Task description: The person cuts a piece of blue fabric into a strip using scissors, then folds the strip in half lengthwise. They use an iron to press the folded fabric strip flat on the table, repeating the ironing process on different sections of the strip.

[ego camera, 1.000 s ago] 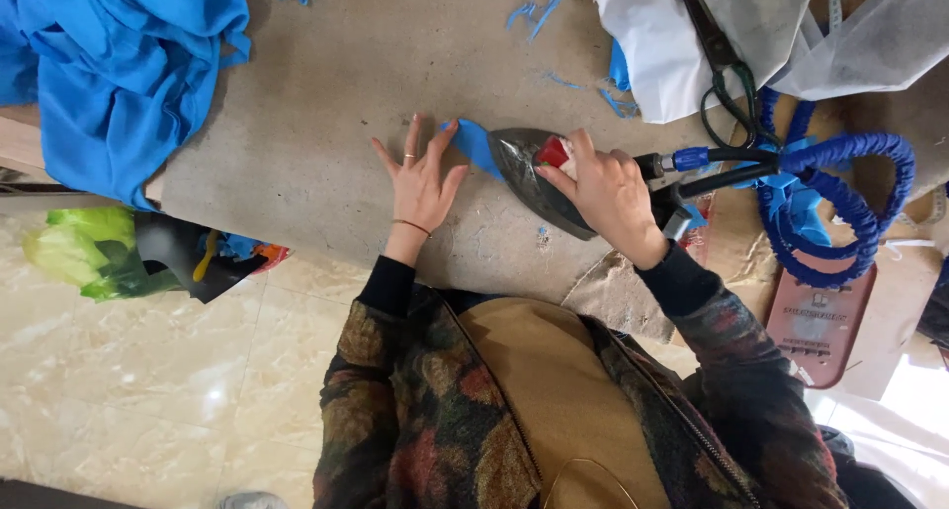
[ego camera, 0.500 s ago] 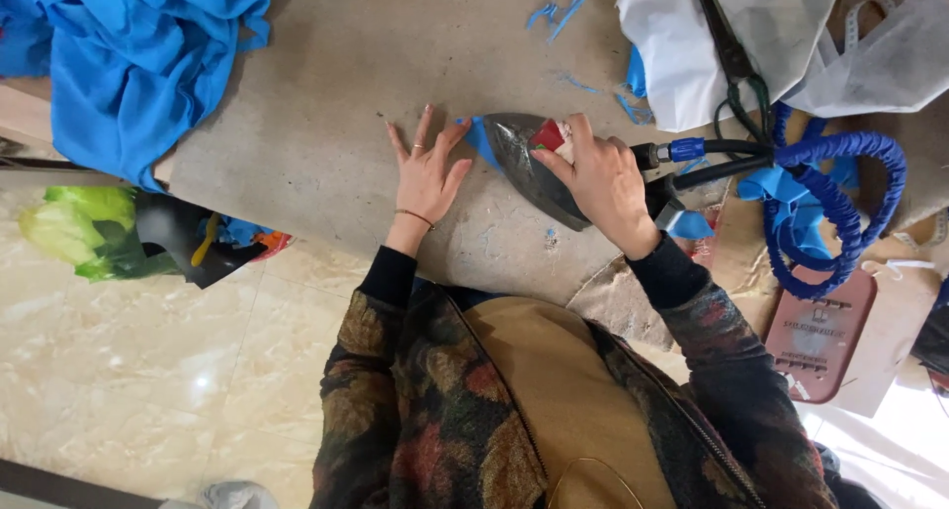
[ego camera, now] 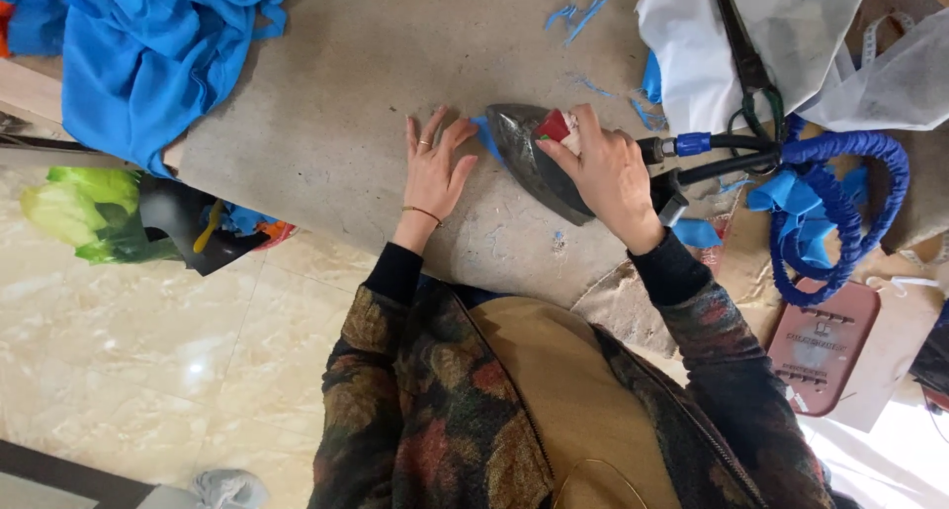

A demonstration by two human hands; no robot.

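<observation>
Two hands on the worktop, both mine. Far left: big heap of blue cloth hanging over the worktop edge, w/ a green bag and some dark stuff below it, over the tile floor. Next, my left hand: flat, fingers spread, palm down, gripping nothing, fingertips touching a small blue fabric piece. Just right of that, the iron, nose on the blue piece, soleplate down. My right hand is wrapped round the iron's handle, closed tight. Further right: white cloth w/ black scissors on top, then a coiled blue hose near the worktop's right end. Blue scraps up top.
</observation>
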